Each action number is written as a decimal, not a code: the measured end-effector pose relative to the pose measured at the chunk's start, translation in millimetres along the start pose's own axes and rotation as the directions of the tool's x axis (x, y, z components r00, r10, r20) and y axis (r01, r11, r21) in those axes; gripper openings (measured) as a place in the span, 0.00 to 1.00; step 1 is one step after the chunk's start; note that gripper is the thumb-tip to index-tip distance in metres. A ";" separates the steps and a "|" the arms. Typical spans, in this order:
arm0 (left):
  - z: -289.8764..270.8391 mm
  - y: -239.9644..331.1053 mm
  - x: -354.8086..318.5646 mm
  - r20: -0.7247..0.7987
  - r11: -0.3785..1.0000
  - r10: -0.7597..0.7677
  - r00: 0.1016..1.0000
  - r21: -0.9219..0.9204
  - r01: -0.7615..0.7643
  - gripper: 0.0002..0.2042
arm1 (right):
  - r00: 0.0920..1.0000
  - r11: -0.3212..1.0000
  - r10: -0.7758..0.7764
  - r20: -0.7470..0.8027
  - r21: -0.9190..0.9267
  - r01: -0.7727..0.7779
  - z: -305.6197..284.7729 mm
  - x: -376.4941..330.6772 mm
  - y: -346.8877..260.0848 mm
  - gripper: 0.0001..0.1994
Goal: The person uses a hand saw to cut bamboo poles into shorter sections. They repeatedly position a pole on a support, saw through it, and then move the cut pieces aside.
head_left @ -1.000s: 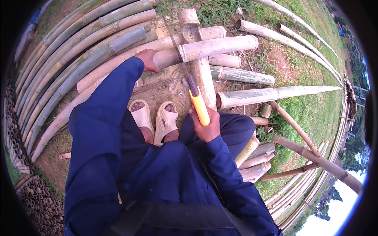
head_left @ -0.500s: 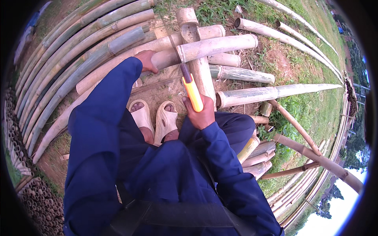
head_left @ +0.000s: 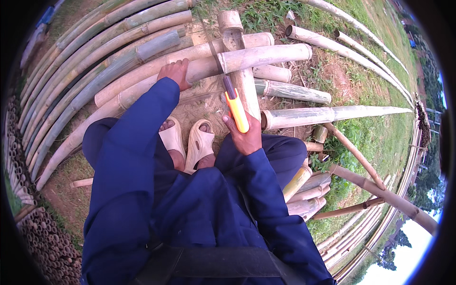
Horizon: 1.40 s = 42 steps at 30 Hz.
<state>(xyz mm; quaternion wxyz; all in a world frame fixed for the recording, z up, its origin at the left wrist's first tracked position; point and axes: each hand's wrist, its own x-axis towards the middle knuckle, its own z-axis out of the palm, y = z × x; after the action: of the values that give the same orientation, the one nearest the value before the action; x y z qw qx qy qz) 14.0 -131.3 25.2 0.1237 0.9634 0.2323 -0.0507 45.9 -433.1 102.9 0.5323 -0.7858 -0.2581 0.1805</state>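
Observation:
My right hand (head_left: 247,135) is wrapped round the yellow-orange handle of a handsaw (head_left: 236,111). The saw's thin blade points away from me and lies across a bamboo pole (head_left: 204,68), at a joint-like line where the pole turns paler. My left hand (head_left: 175,73) grips this pole from above, a little left of the blade. The pole rests across an upright-looking bamboo support (head_left: 247,90) with a notch near its far end. How deep the blade sits in the pole, I cannot tell.
Several long bamboo poles (head_left: 109,61) lie side by side at the left. Cut bamboo pieces (head_left: 299,91) lie right of the support, with more near my right knee. A stack of bamboo ends (head_left: 47,244) shows at lower left. My sandals (head_left: 199,145) stand on bare soil.
My left hand has shifted slightly, its fingers now lying over the top of the pole, and my left elbow has moved. The saw stays at about the same place on the pole.

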 end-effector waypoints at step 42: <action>-7.6 -14.3 21.7 0.185 0.989 -0.008 0.983 -0.142 0.035 0.40 | 0.994 0.997 0.069 0.090 -0.041 -0.065 2.7 14.9 -17.0 0.13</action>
<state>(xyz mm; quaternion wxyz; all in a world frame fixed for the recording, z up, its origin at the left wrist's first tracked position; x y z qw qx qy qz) 27.0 -107.6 26.1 0.2134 0.9405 0.2335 -0.1239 52.7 -417.1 117.6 0.4984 -0.7949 -0.2592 0.2290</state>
